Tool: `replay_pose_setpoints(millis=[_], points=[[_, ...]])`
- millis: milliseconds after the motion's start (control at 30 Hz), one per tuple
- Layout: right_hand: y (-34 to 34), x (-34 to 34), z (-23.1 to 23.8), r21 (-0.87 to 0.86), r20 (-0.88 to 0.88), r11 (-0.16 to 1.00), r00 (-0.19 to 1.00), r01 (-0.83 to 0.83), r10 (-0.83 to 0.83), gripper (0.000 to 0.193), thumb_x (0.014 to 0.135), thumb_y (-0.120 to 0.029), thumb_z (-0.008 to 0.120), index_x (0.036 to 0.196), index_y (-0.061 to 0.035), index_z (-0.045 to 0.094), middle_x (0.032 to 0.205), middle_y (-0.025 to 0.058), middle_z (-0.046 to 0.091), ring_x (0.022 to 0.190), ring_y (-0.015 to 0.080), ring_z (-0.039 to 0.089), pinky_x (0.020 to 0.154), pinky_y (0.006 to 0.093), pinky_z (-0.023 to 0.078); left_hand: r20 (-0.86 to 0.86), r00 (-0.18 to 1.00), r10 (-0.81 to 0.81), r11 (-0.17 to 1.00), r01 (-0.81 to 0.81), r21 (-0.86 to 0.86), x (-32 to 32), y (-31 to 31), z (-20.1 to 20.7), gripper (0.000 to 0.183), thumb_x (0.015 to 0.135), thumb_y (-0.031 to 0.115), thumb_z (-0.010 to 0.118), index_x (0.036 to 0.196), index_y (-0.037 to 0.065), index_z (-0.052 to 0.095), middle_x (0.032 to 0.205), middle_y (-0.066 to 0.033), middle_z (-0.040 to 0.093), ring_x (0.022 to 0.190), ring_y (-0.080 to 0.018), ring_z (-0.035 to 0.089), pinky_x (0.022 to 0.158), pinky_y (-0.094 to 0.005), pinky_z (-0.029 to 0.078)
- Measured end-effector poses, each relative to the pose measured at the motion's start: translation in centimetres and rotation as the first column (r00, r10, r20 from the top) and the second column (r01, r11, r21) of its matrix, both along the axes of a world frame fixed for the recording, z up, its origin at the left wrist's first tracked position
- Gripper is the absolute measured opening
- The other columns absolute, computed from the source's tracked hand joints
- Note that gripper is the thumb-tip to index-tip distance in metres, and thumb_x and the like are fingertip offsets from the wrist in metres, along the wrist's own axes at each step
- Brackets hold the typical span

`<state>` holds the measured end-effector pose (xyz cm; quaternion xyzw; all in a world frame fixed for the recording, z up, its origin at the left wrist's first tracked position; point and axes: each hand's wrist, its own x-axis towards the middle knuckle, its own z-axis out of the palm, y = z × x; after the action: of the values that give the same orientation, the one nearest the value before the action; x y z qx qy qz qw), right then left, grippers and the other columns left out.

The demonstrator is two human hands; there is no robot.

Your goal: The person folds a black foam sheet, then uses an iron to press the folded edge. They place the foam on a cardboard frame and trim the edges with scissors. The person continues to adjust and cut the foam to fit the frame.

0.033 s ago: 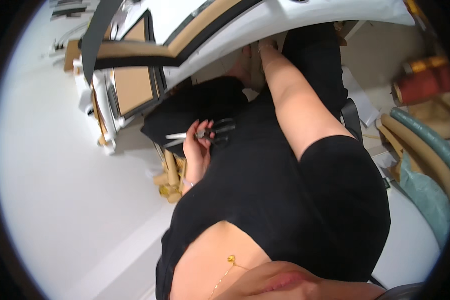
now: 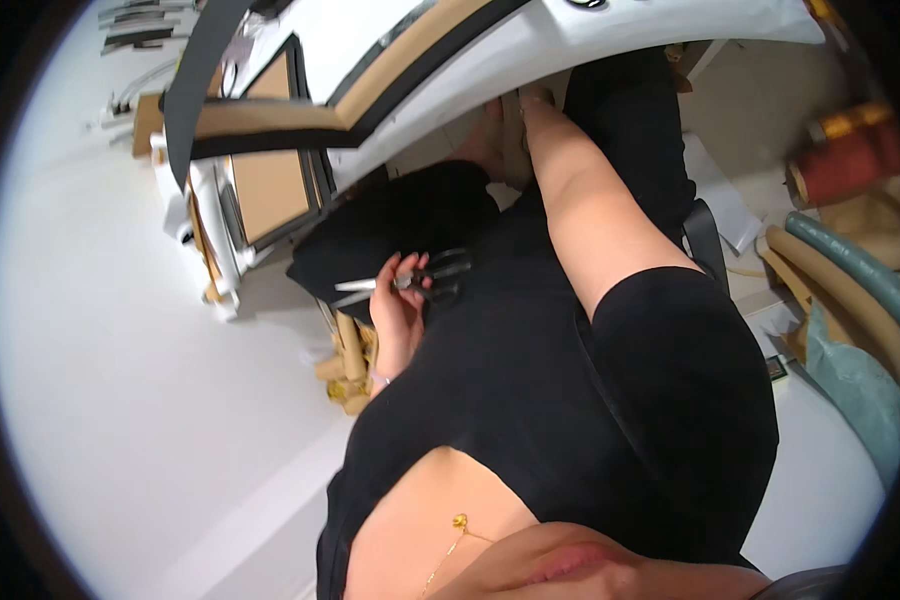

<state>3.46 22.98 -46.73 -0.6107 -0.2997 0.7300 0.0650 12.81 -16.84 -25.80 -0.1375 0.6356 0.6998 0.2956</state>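
Observation:
My left hand [image 2: 400,300] is closed around a pair of scissors [image 2: 432,280] over my lap. The black handles point right, and the pale blades stick out to the left, slightly apart. My right arm reaches far forward, down past the table's near edge. At its end my right hand [image 2: 536,97] shows only in part, beside a bare foot [image 2: 485,150]. Its fingers are hidden, so what it touches cannot be made out.
On the white-covered table [image 2: 670,30] lies an angled black-and-tan board frame [image 2: 355,110]. Another black-edged tan board [image 2: 270,190] stands left of it. To the right are a red roll [image 2: 850,165] and a teal roll [image 2: 845,260]. Brown paper rolls [image 2: 350,360] sit at lower left.
The view has shifted slightly, so the table edge, boards and left hand appear a little lower. My left hand keeps the scissors; my right arm stays stretched forward.

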Motion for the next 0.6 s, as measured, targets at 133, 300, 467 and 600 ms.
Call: replay_pose_setpoints(millis=[133,300,467,600], points=[[0.9,0.4,-0.5,-0.019,-0.048,0.999,0.998,0.036,-0.037,0.026,0.102,-0.021,0.06,0.119,-0.0033,0.069,0.107,0.0107,0.067,0.092,0.0196,0.067,0.079,0.0338,0.058,0.029,1.0,0.005,0.996,-0.003,-0.091,0.0,-0.4,0.6,0.041,0.108,0.026,0.044,0.141,0.0,0.048,0.12,-0.0155,0.071,0.122,-0.0329,0.064,0.087,-0.0373,0.057],[0.8,1.7,0.3,0.024,-0.04,0.997,0.996,0.076,-0.075,0.025,0.103,-0.02,0.059,0.119,-0.0031,0.068,0.107,0.0107,0.067,0.092,0.0196,0.067,0.079,0.0336,0.058,0.037,0.999,-0.027,0.999,0.029,-0.044,0.4,0.3,0.1,0.042,0.109,0.025,0.04,0.143,0.0,0.045,0.124,-0.0144,0.069,0.126,-0.0323,0.061,0.088,-0.0371,0.057],[1.0,2.3,0.4,0.051,-0.016,0.99,0.992,0.129,-0.128,0.025,0.104,-0.02,0.059,0.119,-0.003,0.068,0.108,0.0106,0.067,0.092,0.0196,0.067,0.079,0.0334,0.058,0.041,0.997,-0.058,0.995,0.061,-0.074,-0.3,0.5,0.2,0.042,0.11,0.024,0.039,0.143,0.0,0.044,0.125,-0.0148,0.068,0.126,-0.0327,0.061,0.088,-0.0377,0.057],[1.6,2.2,0.7,0.07,-0.002,0.983,0.986,0.169,-0.169,0.024,0.104,-0.019,0.058,0.12,-0.0028,0.067,0.108,0.0106,0.067,0.092,0.0197,0.067,0.079,0.0332,0.057,0.048,0.998,-0.048,0.996,0.052,-0.077,-0.4,0.8,0.5,0.041,0.11,0.025,0.039,0.142,0.0,0.044,0.125,-0.0164,0.068,0.126,-0.0329,0.061,0.087,-0.0383,0.057]])
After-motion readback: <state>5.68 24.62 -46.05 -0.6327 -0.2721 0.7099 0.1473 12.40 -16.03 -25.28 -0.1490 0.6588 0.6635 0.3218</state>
